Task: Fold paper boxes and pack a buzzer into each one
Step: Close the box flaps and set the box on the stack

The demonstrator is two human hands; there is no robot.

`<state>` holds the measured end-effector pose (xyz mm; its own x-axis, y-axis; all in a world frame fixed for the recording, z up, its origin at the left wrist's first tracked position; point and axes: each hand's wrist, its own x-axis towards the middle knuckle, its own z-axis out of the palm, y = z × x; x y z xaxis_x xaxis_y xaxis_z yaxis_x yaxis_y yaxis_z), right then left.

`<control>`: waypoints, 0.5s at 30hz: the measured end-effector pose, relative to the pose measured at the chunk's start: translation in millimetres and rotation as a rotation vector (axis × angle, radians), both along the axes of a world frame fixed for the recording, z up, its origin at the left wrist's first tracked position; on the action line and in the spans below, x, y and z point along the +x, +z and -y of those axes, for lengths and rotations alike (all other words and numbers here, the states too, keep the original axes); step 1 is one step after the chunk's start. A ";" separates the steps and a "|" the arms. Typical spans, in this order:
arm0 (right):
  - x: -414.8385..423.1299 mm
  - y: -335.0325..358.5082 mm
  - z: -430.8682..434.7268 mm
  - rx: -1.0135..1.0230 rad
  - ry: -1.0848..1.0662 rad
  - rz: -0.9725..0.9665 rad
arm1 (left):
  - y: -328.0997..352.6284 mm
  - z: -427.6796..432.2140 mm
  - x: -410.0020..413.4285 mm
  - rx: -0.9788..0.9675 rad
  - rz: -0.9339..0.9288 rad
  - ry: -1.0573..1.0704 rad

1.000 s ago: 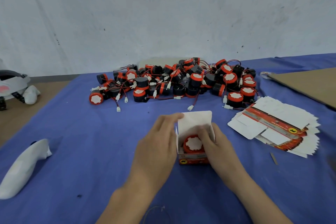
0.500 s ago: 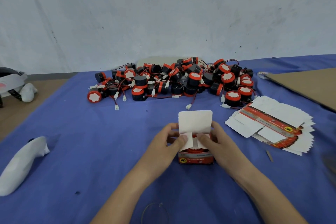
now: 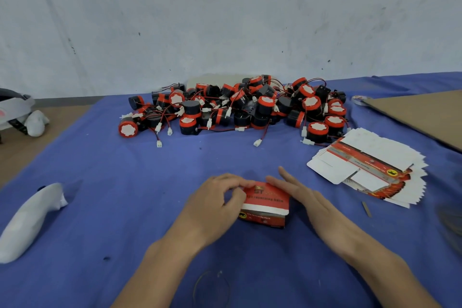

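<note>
Box (image 3: 265,205) sits on the bench (image 3: 125,207) close to me, lid folded down. Left grip (image 3: 215,199) pinches its corner; right grip (image 3: 300,195) lies spread flat against its side. Tab seems untucked, so next I press it in.

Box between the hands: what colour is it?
The box is mainly red, with a white flap edge; head view.

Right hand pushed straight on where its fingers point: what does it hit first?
Probably the pile of red-and-black round buzzers; only bare blue tablecloth lies between it and the right hand. Depth is uncertain.
</note>
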<state>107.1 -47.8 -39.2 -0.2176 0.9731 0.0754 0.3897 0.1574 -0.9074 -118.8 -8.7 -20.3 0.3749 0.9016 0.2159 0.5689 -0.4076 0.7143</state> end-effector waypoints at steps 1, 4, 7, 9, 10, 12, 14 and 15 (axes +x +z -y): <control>-0.8 -0.1 1.8 0.001 0.013 -0.025 | -2.3 1.3 -1.1 -0.009 -0.014 -0.017; -5.4 -0.8 6.5 0.079 0.022 0.031 | -7.2 2.5 -6.2 -0.029 -0.023 -0.080; -4.2 -2.5 9.0 0.218 -0.018 0.147 | -7.1 6.1 -10.0 -0.001 -0.012 -0.136; -2.7 -4.1 8.8 0.260 -0.080 0.159 | -6.6 9.8 -10.4 0.022 -0.029 -0.154; -1.8 -4.6 8.3 0.265 -0.096 0.157 | -7.2 10.9 -10.5 0.033 -0.041 -0.154; 1.2 -4.9 7.0 0.258 -0.080 0.152 | -8.8 11.5 -9.9 0.056 -0.066 -0.139; 4.8 -3.9 6.0 0.256 -0.048 0.155 | -11.3 11.5 -8.5 0.111 -0.097 -0.124; 6.3 -3.2 6.0 0.256 -0.034 0.155 | -12.3 11.6 -7.7 0.142 -0.116 -0.120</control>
<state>113.4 -53.9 -42.4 -0.2135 0.9337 0.2874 0.5295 0.3578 -0.7691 -126.5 -20.3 -32.6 0.5072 0.8126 0.2870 0.5856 -0.5693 0.5770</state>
